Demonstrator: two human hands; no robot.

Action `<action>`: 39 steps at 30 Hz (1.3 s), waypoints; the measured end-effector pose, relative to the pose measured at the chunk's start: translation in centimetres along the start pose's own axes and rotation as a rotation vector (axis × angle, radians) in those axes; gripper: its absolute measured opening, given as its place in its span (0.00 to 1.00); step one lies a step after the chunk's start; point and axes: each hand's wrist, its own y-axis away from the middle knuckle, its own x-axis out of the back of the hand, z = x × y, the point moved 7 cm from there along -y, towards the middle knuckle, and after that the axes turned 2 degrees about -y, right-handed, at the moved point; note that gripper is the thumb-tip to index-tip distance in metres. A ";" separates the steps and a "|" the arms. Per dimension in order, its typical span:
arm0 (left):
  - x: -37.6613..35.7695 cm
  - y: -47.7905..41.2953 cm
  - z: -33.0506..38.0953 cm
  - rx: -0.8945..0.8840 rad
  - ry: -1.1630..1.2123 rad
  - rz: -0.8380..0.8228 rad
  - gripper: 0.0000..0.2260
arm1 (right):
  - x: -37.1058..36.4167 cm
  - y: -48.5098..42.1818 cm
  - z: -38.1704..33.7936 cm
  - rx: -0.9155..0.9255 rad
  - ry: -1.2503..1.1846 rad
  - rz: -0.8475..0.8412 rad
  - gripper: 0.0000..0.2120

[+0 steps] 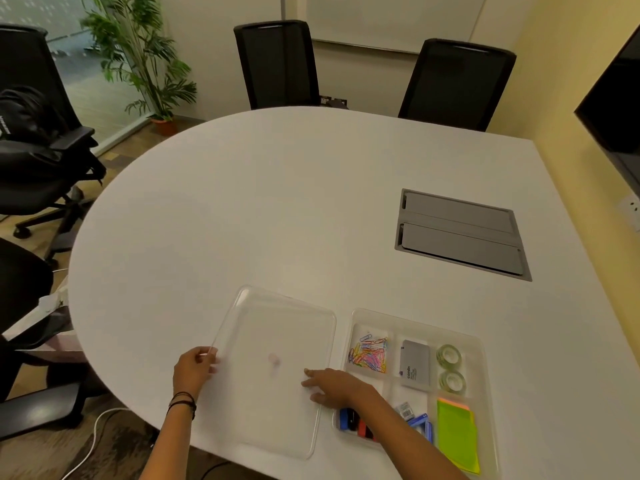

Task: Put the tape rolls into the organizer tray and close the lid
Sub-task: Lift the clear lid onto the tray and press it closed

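A clear organizer tray (pixel 485 344) sits near the table's front edge at the right. Two clear tape rolls (pixel 449 356) (pixel 452 381) lie in its right-hand compartment. The transparent lid (pixel 277 327) lies flat on the table just left of the tray. My left hand (pixel 193 370) grips the lid's left edge, thumb over the rim. My right hand (pixel 329 384) rests with straight fingers on the lid's right part, next to the tray's left wall.
The tray also holds coloured paper clips (pixel 369 355), a grey card (pixel 415 365), green sticky notes (pixel 457 438) and blue binder clips (pixel 420 424). A grey cable hatch (pixel 460 233) is set into the white table (pixel 277 202). Black chairs (pixel 277 64) surround it.
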 end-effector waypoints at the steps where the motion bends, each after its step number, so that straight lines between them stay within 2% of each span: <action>1: 0.3 0.2 0.8 -0.010 0.038 -0.004 0.10 | 0.6 0.2 -0.2 -0.007 -0.085 0.006 0.21; 5: 1.9 1.2 6.3 -0.157 0.125 0.010 0.07 | 5.2 1.4 -1.3 -0.001 -0.442 0.183 0.20; 10: 2.2 4.9 15.3 -0.442 0.114 0.026 0.03 | 11.0 4.3 -0.7 0.025 -1.373 0.361 0.28; 13: 1.3 8.3 19.6 -0.609 0.036 0.080 0.03 | 14.0 6.9 0.1 0.122 -1.746 0.429 0.34; 14: 1.0 9.6 20.9 -0.694 -0.022 0.126 0.04 | 14.7 7.9 0.5 0.142 -1.823 0.455 0.35; 16: 0.0 12.7 23.4 -0.945 -0.197 0.236 0.13 | 15.9 9.8 1.6 0.168 -1.933 0.500 0.36; 18: -2.0 15.6 24.6 -1.236 -0.348 0.313 0.20 | 16.5 11.8 2.9 0.170 -1.980 0.532 0.36; 20: -3.9 17.5 24.5 -1.412 -0.383 0.316 0.15 | 16.4 13.8 4.6 0.143 -1.993 0.568 0.34; 24: -7.0 19.5 23.9 -1.583 -0.351 0.194 0.16 | 14.5 17.8 8.3 0.105 -1.958 0.646 0.25; 27: -9.1 21.0 24.2 -1.660 -0.364 0.017 0.18 | 12.3 20.2 10.8 0.126 -1.967 0.680 0.23; 30: -11.0 22.5 24.1 -1.738 -0.389 -0.118 0.09 | 10.2 22.2 13.1 0.109 -1.930 0.723 0.17; 33: -13.2 23.8 24.0 -1.749 -0.455 -0.299 0.17 | 8.5 24.0 15.1 0.089 -1.861 0.766 0.16; 36: -14.9 24.5 23.7 -1.751 -0.511 -0.442 0.14 | 6.6 25.6 16.8 0.052 -1.813 0.815 0.15; 39: -16.0 22.1 23.6 -1.464 -0.377 -0.592 0.13 | 4.5 26.4 18.4 -0.018 -1.749 0.909 0.15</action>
